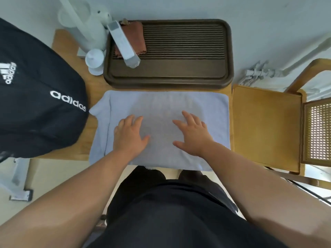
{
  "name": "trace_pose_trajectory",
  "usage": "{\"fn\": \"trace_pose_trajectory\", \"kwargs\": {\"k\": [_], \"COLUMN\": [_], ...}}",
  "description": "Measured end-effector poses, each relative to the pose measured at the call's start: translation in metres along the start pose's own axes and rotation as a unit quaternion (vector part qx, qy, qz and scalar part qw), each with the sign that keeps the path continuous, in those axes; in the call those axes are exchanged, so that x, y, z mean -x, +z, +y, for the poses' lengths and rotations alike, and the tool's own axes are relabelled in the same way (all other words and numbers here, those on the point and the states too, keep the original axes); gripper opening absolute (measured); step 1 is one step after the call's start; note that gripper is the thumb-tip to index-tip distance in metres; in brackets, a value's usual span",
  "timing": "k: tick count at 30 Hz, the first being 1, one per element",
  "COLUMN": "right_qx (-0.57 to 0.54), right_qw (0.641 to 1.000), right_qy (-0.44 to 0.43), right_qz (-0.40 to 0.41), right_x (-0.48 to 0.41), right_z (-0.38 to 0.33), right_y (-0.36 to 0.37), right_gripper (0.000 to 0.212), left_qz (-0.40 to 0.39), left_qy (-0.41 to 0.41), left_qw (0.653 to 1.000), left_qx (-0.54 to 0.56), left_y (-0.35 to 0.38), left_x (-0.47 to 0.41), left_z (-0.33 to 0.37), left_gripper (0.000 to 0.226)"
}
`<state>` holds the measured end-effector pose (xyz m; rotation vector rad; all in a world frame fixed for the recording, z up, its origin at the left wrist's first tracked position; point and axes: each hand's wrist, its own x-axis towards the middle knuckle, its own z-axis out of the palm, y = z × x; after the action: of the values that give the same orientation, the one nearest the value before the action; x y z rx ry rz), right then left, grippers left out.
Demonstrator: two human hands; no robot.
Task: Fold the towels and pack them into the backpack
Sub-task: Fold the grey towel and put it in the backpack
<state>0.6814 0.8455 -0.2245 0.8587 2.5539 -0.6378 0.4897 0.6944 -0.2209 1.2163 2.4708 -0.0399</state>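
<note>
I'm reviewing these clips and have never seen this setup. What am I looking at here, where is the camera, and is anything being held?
There is no machine: a person wears a wide-angle camera on the head, looking down at their own arms. The left hand and right hand lie flat, fingers spread, on a pale towel spread on a wooden table. Neither grips anything. A black backpack sits to the left, a dark slatted tray lies behind the towel, and a wooden chair stands to the right.

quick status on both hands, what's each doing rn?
Left hand: open, fingers spread, palm flat on the towel, holding nothing.
Right hand: open, flat on the same towel, holding nothing.
</note>
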Motion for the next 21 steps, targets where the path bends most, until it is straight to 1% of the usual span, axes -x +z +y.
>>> {"fn": "trace_pose_trajectory", "kwargs": {"k": [2, 4, 7, 9, 13, 16, 19, 21], "right_qx": [0.017, 0.025, 0.037, 0.051, 0.103, 0.146, 0.176, 0.192], "right_qw": [1.0, 0.999, 0.997, 0.993, 0.978, 0.966, 0.963, 0.962], "right_qy": [-0.017, -0.03, -0.065, -0.098, -0.181, -0.204, -0.174, -0.157], "right_qz": [-0.016, -0.024, -0.03, -0.026, -0.026, -0.055, -0.11, -0.116], "right_x": [-0.017, -0.033, -0.059, -0.077, -0.111, -0.132, -0.146, -0.149], "right_z": [-0.028, -0.057, -0.1, -0.132, -0.194, -0.229, -0.248, -0.251], "right_y": [0.0, -0.002, -0.008, -0.012, -0.014, -0.006, 0.006, 0.011], "right_gripper": [0.078, 0.076, 0.069, 0.064, 0.056, 0.055, 0.06, 0.06], "left_qz": [0.046, 0.062, 0.036, 0.016, -0.04, -0.069, -0.068, -0.066], "left_qy": [-0.037, -0.09, -0.174, -0.197, -0.168, -0.131, -0.111, -0.099], "left_qw": [0.998, 0.993, 0.982, 0.978, 0.983, 0.988, 0.99, 0.992], "left_qx": [0.024, 0.046, 0.059, 0.065, 0.058, 0.043, 0.045, 0.05], "left_y": [-0.002, -0.002, -0.004, 0.0, 0.012, 0.017, 0.02, 0.019], "left_x": [0.009, 0.017, 0.025, 0.031, 0.041, 0.044, 0.044, 0.044], "left_z": [-0.038, -0.072, -0.108, -0.126, -0.147, -0.15, -0.154, -0.158], "left_gripper": [0.062, 0.056, 0.049, 0.054, 0.065, 0.072, 0.062, 0.047]}}
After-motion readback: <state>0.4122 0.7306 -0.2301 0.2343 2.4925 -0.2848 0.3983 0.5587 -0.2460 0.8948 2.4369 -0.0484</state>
